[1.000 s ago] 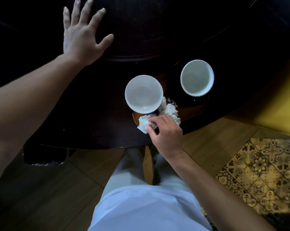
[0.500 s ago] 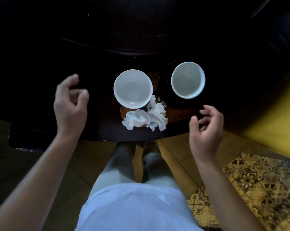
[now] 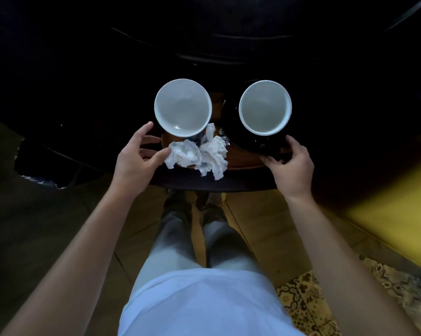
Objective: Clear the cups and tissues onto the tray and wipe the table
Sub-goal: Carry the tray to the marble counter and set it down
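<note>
Two cups with white insides stand on a small brown tray (image 3: 243,158) at the near edge of the dark table (image 3: 83,105). The left cup (image 3: 182,107) has crumpled white tissues (image 3: 197,154) lying against its near side on the tray. A dark saucer carries the right cup (image 3: 265,105). My left hand (image 3: 134,161) is at the tray's left end, fingers apart, thumb touching the tissues. My right hand (image 3: 291,163) curls around the tray's right end, thumb on the rim.
The table's curved near edge runs just in front of my legs. A yellow seat or cushion (image 3: 386,207) is at the right, a patterned rug (image 3: 350,299) on the wooden floor at lower right. The far tabletop is too dark to read.
My right hand let go of the tissues on the tray. My left hand came off the far tabletop. Both hands then moved in to the two ends of the tray.
</note>
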